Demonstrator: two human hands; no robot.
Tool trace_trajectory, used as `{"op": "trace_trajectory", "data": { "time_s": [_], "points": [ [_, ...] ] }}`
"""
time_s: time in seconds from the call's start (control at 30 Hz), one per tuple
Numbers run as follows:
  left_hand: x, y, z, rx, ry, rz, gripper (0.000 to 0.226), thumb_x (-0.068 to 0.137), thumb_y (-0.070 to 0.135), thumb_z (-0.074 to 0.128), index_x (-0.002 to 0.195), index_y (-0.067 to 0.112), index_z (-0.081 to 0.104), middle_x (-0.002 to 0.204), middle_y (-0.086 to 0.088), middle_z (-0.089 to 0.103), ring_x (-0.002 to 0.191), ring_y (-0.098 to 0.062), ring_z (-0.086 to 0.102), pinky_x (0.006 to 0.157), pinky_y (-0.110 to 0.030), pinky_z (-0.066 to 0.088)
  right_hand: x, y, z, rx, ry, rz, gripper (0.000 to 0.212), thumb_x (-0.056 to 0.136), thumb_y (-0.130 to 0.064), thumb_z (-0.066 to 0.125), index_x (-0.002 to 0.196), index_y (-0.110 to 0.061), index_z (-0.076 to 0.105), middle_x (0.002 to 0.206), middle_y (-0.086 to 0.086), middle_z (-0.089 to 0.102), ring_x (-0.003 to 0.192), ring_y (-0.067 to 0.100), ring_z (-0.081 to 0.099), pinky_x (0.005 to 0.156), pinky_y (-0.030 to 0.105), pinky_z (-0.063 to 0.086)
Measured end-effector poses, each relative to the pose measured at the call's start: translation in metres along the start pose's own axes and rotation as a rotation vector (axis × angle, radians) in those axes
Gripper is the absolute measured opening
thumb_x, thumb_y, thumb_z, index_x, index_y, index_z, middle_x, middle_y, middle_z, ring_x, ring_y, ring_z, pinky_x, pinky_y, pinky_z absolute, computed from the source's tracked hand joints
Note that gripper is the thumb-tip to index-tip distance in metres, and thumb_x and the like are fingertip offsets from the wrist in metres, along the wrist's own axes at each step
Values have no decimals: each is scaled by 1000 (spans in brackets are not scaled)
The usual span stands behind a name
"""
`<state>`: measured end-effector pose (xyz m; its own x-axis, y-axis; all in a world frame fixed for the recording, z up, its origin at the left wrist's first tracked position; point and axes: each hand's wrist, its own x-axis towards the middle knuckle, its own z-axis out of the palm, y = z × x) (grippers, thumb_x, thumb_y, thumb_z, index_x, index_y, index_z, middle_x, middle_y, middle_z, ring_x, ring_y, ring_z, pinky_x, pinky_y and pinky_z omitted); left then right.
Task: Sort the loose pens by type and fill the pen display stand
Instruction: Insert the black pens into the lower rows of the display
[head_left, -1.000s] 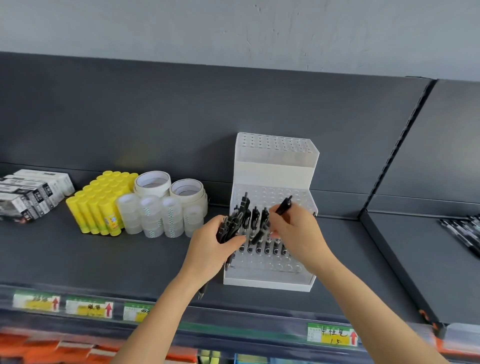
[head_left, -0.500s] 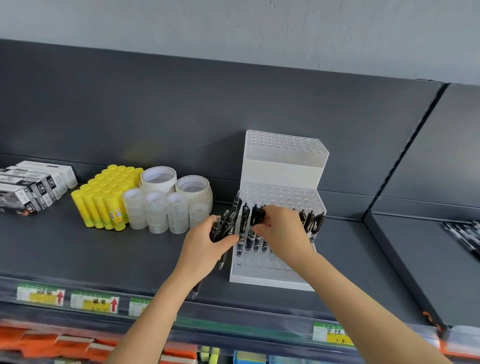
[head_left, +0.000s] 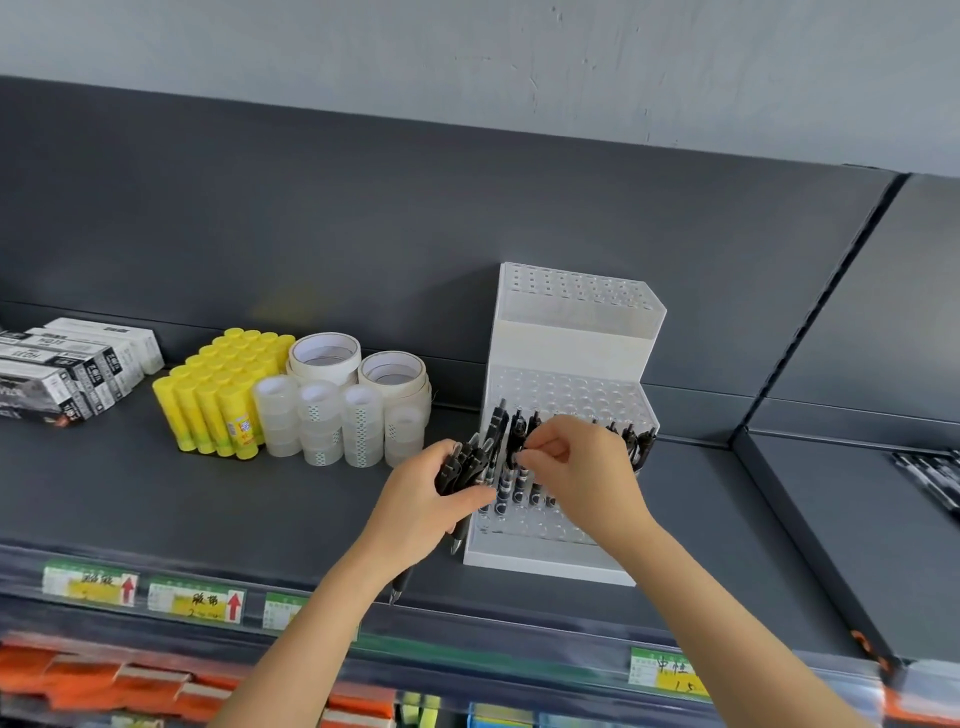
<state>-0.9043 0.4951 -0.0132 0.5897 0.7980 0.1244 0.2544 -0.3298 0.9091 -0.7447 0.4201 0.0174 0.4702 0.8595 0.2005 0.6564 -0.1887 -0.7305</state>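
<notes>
A white stepped pen display stand (head_left: 571, 343) with rows of holes stands on the dark grey shelf (head_left: 208, 499). Several black pens (head_left: 636, 441) stand upright in its lower tier. My left hand (head_left: 421, 504) grips a bundle of black pens (head_left: 465, 467) just left of the stand, their tips hanging below my palm. My right hand (head_left: 582, 467) is over the lower tier and pinches the top of one black pen (head_left: 517, 434) standing in a hole.
Yellow glue sticks (head_left: 218, 400), clear and white tape rolls (head_left: 337, 410) and boxed goods (head_left: 62, 374) sit to the left. More black pens (head_left: 930, 478) lie on the neighbouring shelf at right. Price labels (head_left: 192, 603) line the shelf's front edge.
My right hand came down from holding a raised pen over the stand to pinching one set in the front-left holes. The left hand kept its bundle.
</notes>
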Motion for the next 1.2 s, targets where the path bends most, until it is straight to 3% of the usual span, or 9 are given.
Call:
{"op": "trace_trajectory", "data": {
  "time_s": [0.13,0.27,0.37,0.57,0.8,0.9,1.0,1.1,1.2],
  "points": [
    [3,9,13,27,-98,33,16,80,20,74,83,19,59,55,9,56,44,-4,47,47,-16,37,-5,-3,-7,398,-96,147,6,88,-9,62,92,-8,67,82,9,71,72,12,67,65,28,59],
    [5,11,20,20,-131,16,18,80,20,74,90,15,61,57,6,57,45,-8,48,46,-17,38,-7,3,-13,522,-101,194,18,90,-12,62,90,6,66,86,22,68,76,18,66,75,33,59],
    [5,10,22,-4,-116,0,17,80,20,75,88,20,61,57,13,60,44,-3,47,45,-16,37,-8,6,-17,562,10,193,12,88,-13,64,85,-4,70,80,14,71,71,21,67,76,38,59],
    [5,4,15,40,-62,9,16,85,24,70,86,27,55,54,26,57,47,6,49,48,-14,34,-4,3,-29,397,268,74,5,88,-17,65,86,-18,69,75,-4,71,73,12,70,68,21,53],
    [5,1,11,12,-54,0,12,92,29,62,93,22,52,45,9,51,39,-2,40,46,-14,34,2,12,-8,233,214,53,11,87,-22,67,96,-15,71,78,-2,71,75,15,67,68,22,51],
    [4,0,8,-31,-55,-7,13,95,30,55,89,34,45,48,4,47,39,-4,38,44,-15,35,4,18,-1,114,172,38,10,88,-22,66,90,-13,71,68,-4,66,60,10,57,57,18,45],
    [3,-4,6,-18,-54,-12,7,97,32,51,95,26,48,48,4,47,40,-5,39,45,-15,36,5,21,6,60,136,36,13,89,-22,65,84,-10,68,59,-9,55,52,3,45,56,18,37],
    [3,-10,5,-31,-43,-36,9,99,31,48,96,22,50,50,4,50,45,-7,41,51,-17,39,6,20,8,33,136,14,13,90,-21,64,85,-10,68,63,-8,58,57,4,50,56,14,38],
    [3,-16,5,-90,-37,-82,8,100,28,46,103,22,51,57,4,52,50,-9,45,60,-24,42,6,18,6,-61,113,-22,20,91,-19,61,75,-8,64,61,-2,59,55,14,51,56,22,43]
  ]
}}
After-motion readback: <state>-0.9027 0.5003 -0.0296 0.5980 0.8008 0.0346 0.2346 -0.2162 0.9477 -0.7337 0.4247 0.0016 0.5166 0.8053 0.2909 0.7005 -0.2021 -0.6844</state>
